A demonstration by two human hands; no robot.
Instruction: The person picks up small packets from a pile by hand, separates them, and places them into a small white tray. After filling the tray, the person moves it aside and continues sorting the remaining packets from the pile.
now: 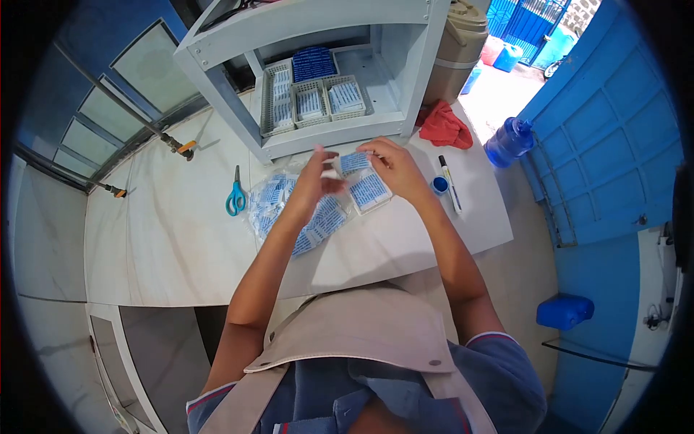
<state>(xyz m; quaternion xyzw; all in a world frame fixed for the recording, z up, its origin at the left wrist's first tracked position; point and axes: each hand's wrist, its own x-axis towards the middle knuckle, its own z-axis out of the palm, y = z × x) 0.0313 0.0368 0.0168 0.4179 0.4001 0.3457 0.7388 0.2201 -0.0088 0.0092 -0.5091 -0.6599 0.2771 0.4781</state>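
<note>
My left hand (316, 181) has its fingers apart over the right side of a clear plastic bag (300, 210) full of blue-and-white printed packets. Between my two hands is a small white basket with more such packets (369, 191). My right hand (390, 165) is bent over the basket's far end, its fingertips pinched at the edge of a blue-and-white packet (354, 162). Part of the basket is hidden under that packet and the fingers.
Teal scissors (236, 197) lie left of the bag. Right of my right hand are a blue cap (439, 185), a marker (450, 184) and a red cloth (444, 126). A white shelf (332, 130) with packet baskets (309, 104) stands behind.
</note>
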